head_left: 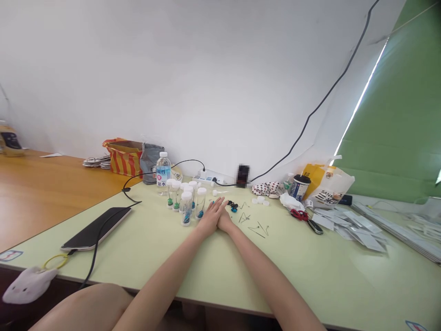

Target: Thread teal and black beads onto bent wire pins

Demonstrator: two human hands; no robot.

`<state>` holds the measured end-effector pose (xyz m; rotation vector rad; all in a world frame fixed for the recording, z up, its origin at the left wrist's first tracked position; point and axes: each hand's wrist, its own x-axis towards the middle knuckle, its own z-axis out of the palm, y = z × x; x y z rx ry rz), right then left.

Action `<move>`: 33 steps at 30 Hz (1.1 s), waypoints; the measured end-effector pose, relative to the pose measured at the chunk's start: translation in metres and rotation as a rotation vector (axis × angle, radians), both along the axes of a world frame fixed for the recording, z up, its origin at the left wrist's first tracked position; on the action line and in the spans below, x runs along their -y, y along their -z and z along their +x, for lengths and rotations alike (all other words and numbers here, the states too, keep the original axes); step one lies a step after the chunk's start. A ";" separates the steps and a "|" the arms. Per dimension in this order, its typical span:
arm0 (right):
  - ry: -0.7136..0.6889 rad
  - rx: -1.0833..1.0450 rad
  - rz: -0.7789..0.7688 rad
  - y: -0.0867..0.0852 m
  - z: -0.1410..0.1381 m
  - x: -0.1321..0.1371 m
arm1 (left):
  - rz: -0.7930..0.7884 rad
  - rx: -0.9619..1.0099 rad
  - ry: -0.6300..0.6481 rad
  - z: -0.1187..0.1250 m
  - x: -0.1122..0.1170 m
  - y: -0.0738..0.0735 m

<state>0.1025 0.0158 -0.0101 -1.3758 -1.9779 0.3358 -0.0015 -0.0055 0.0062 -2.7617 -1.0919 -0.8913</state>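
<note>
My left hand (210,219) lies over my right hand on the pale green table (151,257), its fingers stretched out and close together. My right hand (224,219) is partly covered, and its fingers are hidden. Just left of them stand several clear tubes with white caps, such as a tube (186,209) with something blue inside and another tube (176,196) with something green. Beyond my right hand is a small cluster of black and blue pieces (234,208). Thin bent metal wires (245,217) are scattered to its right. Neither hand touches the tubes.
A water bottle (163,172) and a striped bag (124,158) stand at back left; a phone (98,228) with a cable lies at left. Loose white caps (261,201), red-handled scissors (299,214), a cup (300,186) and flat white packets (358,227) are right.
</note>
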 end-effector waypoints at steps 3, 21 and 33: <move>-0.005 0.093 -0.011 0.002 0.003 -0.001 | -0.166 0.042 -0.131 -0.003 -0.010 0.011; -0.015 0.002 0.059 0.005 0.008 -0.003 | -0.312 0.021 -0.246 -0.007 -0.014 0.018; 0.371 0.271 0.026 -0.033 0.042 -0.079 | -0.271 -0.013 -0.320 -0.003 -0.013 0.017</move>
